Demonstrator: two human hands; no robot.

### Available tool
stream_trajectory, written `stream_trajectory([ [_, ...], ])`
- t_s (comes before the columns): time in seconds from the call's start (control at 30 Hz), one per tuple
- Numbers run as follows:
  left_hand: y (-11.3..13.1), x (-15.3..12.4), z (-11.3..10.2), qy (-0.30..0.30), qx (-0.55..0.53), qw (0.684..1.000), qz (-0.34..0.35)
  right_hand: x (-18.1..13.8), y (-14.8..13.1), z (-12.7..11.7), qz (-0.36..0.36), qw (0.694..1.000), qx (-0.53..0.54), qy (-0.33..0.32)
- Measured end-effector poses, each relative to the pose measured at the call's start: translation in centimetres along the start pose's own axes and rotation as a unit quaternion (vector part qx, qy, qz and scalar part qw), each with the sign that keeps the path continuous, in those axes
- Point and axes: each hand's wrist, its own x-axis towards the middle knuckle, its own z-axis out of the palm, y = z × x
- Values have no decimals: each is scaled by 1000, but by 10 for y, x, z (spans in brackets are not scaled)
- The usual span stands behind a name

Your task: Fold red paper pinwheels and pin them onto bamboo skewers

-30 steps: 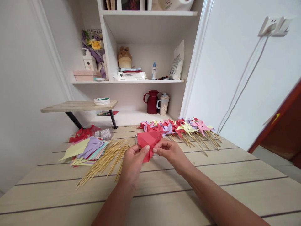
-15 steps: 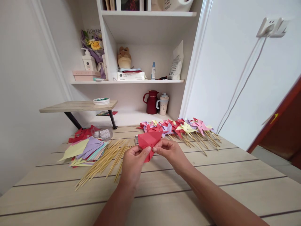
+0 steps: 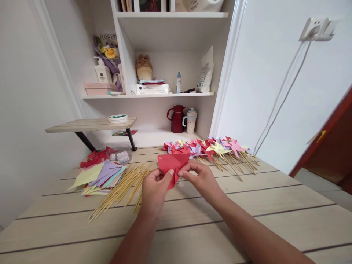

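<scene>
Both hands hold a folded red paper (image 3: 172,164) a little above the wooden table (image 3: 192,220). My left hand (image 3: 154,190) pinches its lower left edge with thumb and fingers closed. My right hand (image 3: 200,178) pinches the right side of the same sheet, fingers curled. Just left of the hands lies a spread of thin wooden sticks (image 3: 121,190). Beyond them sits a stack of coloured paper sheets (image 3: 100,175).
A row of finished paper pinwheels (image 3: 211,148) on sticks lies at the back right of the table. A small clear plastic box (image 3: 121,156) and red paper scraps (image 3: 95,156) sit at the back left. A red jug (image 3: 176,119) and mug (image 3: 190,121) stand on the shelf behind.
The red paper has shifted slightly left and its top edge has flattened as the fingers worked it. Both hands stay in almost the same place.
</scene>
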Motion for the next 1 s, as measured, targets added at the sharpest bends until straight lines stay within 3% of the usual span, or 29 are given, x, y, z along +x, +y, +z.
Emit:
stream_trajectory([
  [1.0, -5, 0, -2, -13, 91, 996, 19, -1, -1, 2, 19, 1000, -3, 15],
])
